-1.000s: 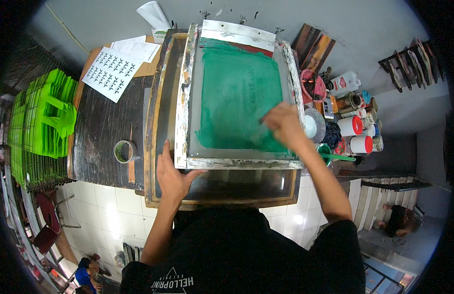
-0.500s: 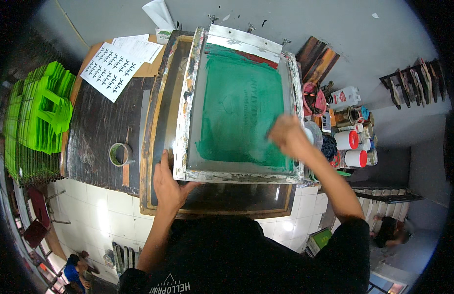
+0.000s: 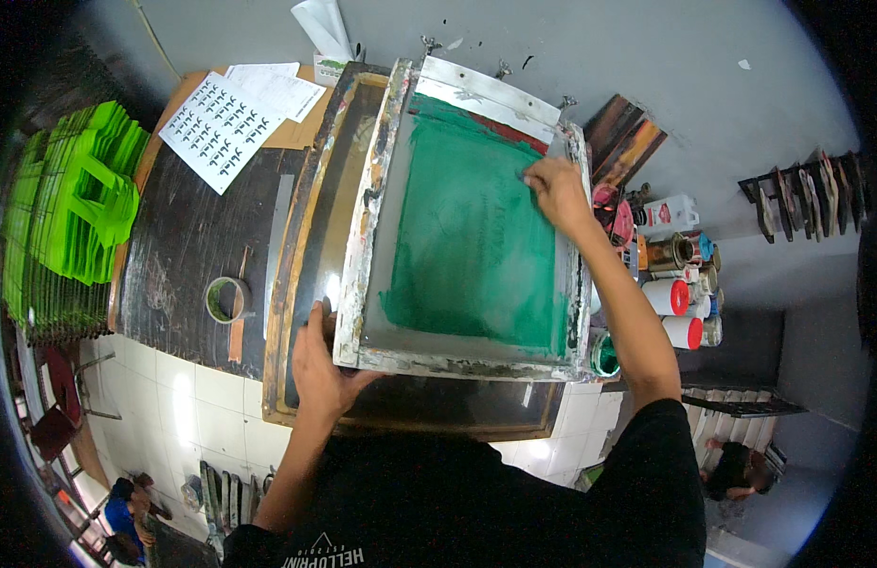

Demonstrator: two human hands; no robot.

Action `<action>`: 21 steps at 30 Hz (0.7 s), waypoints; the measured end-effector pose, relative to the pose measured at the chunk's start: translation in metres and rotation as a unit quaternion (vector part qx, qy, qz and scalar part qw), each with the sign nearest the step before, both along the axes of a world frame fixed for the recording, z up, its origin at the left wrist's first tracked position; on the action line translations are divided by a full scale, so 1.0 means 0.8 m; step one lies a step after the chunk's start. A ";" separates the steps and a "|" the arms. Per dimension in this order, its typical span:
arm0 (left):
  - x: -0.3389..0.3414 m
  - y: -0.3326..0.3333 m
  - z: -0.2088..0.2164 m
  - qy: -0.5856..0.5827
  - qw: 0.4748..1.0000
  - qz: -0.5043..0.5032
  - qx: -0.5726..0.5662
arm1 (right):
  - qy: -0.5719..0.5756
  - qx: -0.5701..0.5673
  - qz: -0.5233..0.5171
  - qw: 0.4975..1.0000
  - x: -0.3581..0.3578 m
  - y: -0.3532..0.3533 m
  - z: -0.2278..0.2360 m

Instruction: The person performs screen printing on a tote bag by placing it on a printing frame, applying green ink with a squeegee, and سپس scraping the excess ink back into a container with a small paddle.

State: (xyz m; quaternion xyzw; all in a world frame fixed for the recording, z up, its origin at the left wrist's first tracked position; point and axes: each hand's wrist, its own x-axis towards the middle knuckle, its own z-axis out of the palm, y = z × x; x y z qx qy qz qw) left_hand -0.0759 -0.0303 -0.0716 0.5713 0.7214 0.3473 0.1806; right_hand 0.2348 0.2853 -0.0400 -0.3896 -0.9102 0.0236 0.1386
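A wooden-framed printing screen [image 3: 367, 222] tilts up before me, its mesh [image 3: 467, 237] covered in green with a faint darker design in it. My left hand [image 3: 323, 371] grips the screen's near left corner, fingers along the left side and thumb at the near edge. My right hand [image 3: 557, 194] is closed in a pinch over the mesh's upper right part. A small dark edge shows at its fingertips; what it holds is too small to make out. A white strip [image 3: 491, 99] spans the screen's far end.
Another framed screen [image 3: 301, 275] lies underneath. On the dark table [image 3: 183, 303] are a tape roll [image 3: 227, 299] and printed sheets [image 3: 219, 133]. Green cut-out bags [image 3: 98, 199] are stacked on a rack at left. Jars and tubs [image 3: 680, 298] crowd the right side, with an open green jar [image 3: 605, 356] near the screen.
My right hand has moved from the lower right of the mesh up toward its far right part. My left hand stays at the corner. The whole view has shifted slightly.
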 end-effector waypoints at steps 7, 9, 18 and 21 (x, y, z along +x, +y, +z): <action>-0.005 -0.002 0.001 -0.011 1.000 0.011 -0.027 | -0.036 -0.066 0.070 0.995 -0.013 -0.023 0.016; -0.001 0.001 0.009 -0.008 1.000 0.005 -0.025 | -0.010 -0.008 -0.094 0.996 -0.024 0.021 0.003; -0.002 -0.002 0.004 -0.023 1.000 0.004 -0.017 | 0.013 0.036 -0.098 0.994 -0.046 0.016 -0.014; -0.005 0.003 0.008 -0.023 1.000 0.000 -0.017 | 0.139 -0.006 0.050 0.989 -0.078 -0.027 -0.041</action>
